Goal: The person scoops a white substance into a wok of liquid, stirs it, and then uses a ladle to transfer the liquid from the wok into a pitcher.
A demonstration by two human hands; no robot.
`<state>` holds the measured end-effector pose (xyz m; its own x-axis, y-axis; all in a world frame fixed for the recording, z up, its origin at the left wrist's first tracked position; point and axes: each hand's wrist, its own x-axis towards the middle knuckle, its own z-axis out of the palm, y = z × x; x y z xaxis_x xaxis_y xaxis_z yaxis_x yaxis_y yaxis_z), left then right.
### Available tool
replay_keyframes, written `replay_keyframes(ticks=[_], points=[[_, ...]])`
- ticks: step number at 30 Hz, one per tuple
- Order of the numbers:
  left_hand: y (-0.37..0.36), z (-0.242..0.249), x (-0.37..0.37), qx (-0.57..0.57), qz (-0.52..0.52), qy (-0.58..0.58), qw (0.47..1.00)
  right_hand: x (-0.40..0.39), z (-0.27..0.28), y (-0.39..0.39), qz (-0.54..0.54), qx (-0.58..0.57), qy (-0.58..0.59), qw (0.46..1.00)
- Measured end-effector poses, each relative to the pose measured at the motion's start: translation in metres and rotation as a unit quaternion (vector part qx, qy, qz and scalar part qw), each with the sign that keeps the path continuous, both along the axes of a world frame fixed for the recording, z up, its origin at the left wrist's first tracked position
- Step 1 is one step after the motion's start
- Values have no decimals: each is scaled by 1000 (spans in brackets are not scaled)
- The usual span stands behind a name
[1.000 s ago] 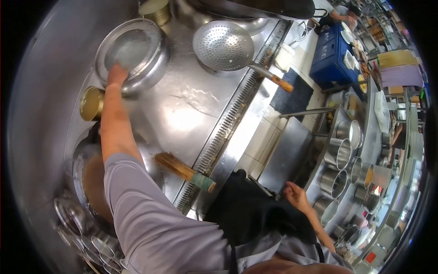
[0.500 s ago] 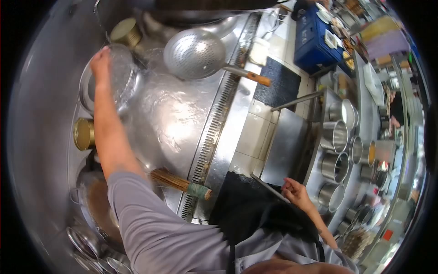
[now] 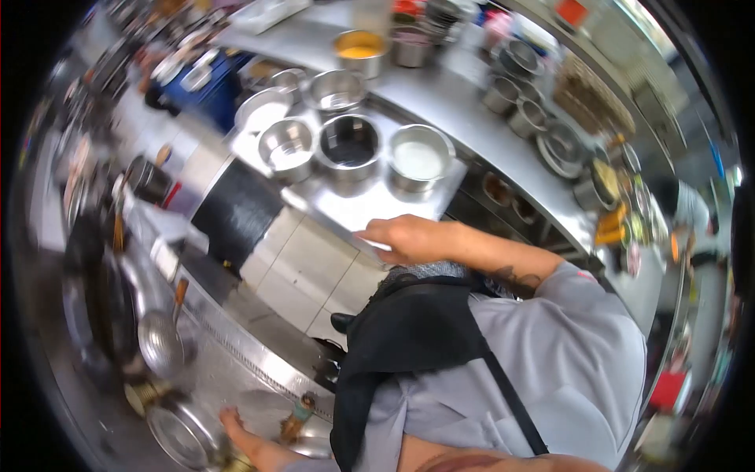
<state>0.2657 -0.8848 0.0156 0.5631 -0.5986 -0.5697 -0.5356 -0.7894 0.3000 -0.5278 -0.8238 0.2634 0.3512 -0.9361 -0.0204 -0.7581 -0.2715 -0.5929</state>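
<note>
Turning toward the pot-covered table (image 3: pixel 350 209), this cook's got the left hand (image 3: pixel 233 420) off the steel pan (image 3: pixel 180 436), well apart from that table. Focus shift, I reckon. Right hand (image 3: pixel 409 238)'s half-curled by the table's edge; can't tell if either grips anything.

On the far side, a long steel counter (image 3: pixel 456 110) is running toward the right, and a pot of yellow contents (image 3: pixel 359 51) is standing on it. At the far left, a blue bin (image 3: pixel 212 90) is carrying blurred white dishes. A black mat (image 3: pixel 240 208) is lying on the pale floor tiles (image 3: pixel 295 263). At the near left, a perforated ladle (image 3: pixel 161 342) is resting, its wooden handle pointing toward the tiles. On the right, another person (image 3: pixel 692 208) in a light top is standing, partly blurred.
</note>
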Motion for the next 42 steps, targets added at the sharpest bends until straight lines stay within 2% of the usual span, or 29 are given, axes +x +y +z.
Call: replay_keyframes(ticks=[1, 3, 5, 7, 8, 10, 13, 16, 21, 22, 24, 25, 27, 30, 32, 33, 35, 38, 40, 42], points=[[1, 10, -29, -1, -42, -29, 999, -30, 4, 12, -52, -50, 5, 997], [22, 28, -65, -23, -37, 15, 999, -89, 24, 39, -164, -114, 26, 979], [34, 36, -85, -161, 38, 23, 986, -160, 32, 68, -290, -164, 63, 941], [37, 50, -116, -142, -45, -179, 972, -229, 38, 104, -382, -228, 114, 888], [39, 58, -140, -151, -60, -243, 956, -257, 46, 122, -412, -260, 140, 862], [36, 66, -172, -171, -74, -285, 940, -308, 59, 148, -450, -323, 164, 816], [29, 68, -191, -186, -94, -282, 937, -349, 83, 173, -502, -349, 138, 779], [25, 68, -183, -188, -116, -272, 937, -343, 101, 174, -529, -298, 86, 790], [25, 54, -151, -216, -192, -296, 910, -331, 71, 170, -508, -240, 85, 822], [27, 63, -160, -156, -134, -205, 957, -329, 68, 170, -501, -234, 96, 828], [28, 80, -177, -18, -7, -36, 999, -324, 65, 168, -487, -219, 120, 837], [24, 85, -179, -58, 26, -13, 998, -321, 69, 164, -477, -220, 125, 841], [18, 92, -179, -137, 90, 32, 986, -317, 76, 151, -459, -221, 133, 850], [1, 92, -172, -177, -95, -100, 975, -329, 78, 113, -437, -195, 128, 869], [-3, 86, -178, -306, -266, -260, 876, -349, 70, 75, -408, -169, 99, 892], [-3, 91, -194, -312, -237, -235, 890, -359, 64, 55, -393, -154, 82, 903], [2, 115, -248, -325, -179, -185, 910, -381, 52, 7, -396, -86, -23, 914], [21, 128, -302, -283, -281, -262, 879, -403, 52, -74, -414, -10, -167, 895], [30, 102, -318, -259, -290, -278, 878, -431, 48, -135, -394, 53, -253, 882], [48, 90, -347, -251, -283, -263, 888, -459, 41, -202, -409, 115, -338, 840]])
